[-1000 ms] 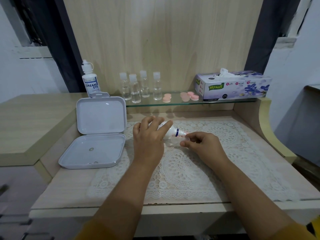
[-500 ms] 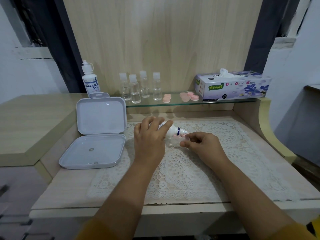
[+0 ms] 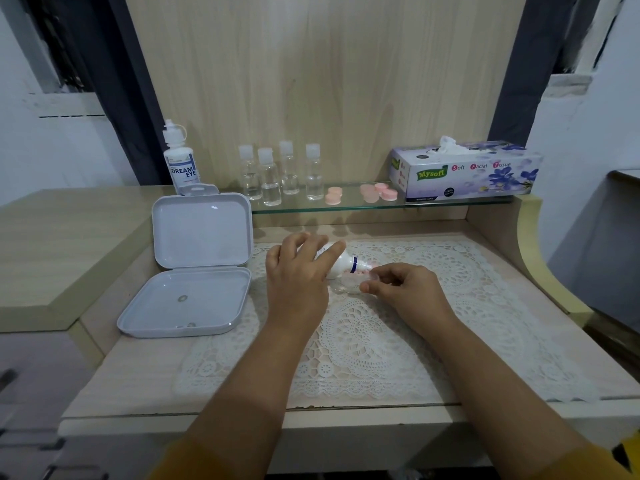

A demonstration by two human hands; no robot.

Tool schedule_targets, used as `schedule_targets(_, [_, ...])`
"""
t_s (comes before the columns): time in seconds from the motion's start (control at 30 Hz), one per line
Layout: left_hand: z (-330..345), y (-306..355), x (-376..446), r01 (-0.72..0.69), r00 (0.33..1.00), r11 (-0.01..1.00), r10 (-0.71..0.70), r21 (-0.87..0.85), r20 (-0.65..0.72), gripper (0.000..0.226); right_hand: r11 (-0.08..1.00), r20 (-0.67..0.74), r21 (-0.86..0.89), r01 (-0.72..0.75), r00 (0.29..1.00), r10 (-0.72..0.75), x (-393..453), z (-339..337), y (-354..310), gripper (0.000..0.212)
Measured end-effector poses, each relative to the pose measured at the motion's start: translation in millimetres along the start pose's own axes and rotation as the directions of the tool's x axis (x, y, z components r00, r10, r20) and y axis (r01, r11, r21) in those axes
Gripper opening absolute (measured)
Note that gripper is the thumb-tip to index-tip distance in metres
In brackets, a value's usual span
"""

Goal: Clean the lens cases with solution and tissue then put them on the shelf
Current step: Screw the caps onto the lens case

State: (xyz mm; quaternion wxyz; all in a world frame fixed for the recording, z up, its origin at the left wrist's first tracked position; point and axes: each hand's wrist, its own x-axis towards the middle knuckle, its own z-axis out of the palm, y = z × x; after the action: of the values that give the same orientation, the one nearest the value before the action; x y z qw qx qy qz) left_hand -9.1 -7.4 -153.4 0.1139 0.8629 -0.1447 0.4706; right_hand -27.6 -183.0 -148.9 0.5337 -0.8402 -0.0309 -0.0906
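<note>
A pale wood counter point(image 3: 114, 372) carries a white lace mat point(image 3: 381, 341) under a glass shelf point(image 3: 450, 201). The left hand point(image 3: 298, 282) wraps a tilted white solution bottle point(image 3: 341, 263); the right hand point(image 3: 405, 289) pinches a small clear lens case point(image 3: 348, 285) on the mat. Pink round lens cases point(image 3: 375, 192) sit on the shelf.

At left of frame I saw an open white box point(image 3: 194, 268) lying on a lace mat point(image 3: 381, 341); four small clear bottles point(image 3: 282, 173) stood above.
</note>
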Motion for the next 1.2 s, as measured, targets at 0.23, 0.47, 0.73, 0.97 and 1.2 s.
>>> schedule_targets(0.23, [0.7,0.8,0.5,-0.014,1.0,1.0,0.014,-0.009,0.004,0.059,1.0,0.006,0.012,0.009,1.0,-0.009,-1.7,-0.4,-2.9,0.016])
schedule_targets(0.47, [-0.5,2.3,-0.5,0.009,1.0,1.0,-0.009,-0.016,-0.012,0.055,1.0,-0.002,0.006,0.008,1.0,-0.008,-1.4,-0.8,-0.9,0.018])
schedule_targets(0.73, [-0.1,0.4,-0.7,-0.002,1.0,1.0,0.001,-0.011,-0.011,0.054,1.0,-0.005,0.007,0.009,1.0,-0.009,-0.1,0.2,0.3,0.015])
schedule_targets(0.97, [1.7,0.8,-0.4,-0.025,1.0,1.0,0.025,-0.012,0.0,0.058,1.0,-0.011,-0.002,0.016,1.0,-0.016,0.4,0.4,1.2,0.016])
schedule_targets(1.2, [2.3,1.3,-1.4,-0.004,1.0,1.0,0.004,-0.001,0.005,0.058,1.0,-0.024,-0.015,0.011,1.0,-0.012,1.7,1.6,2.9,0.017])
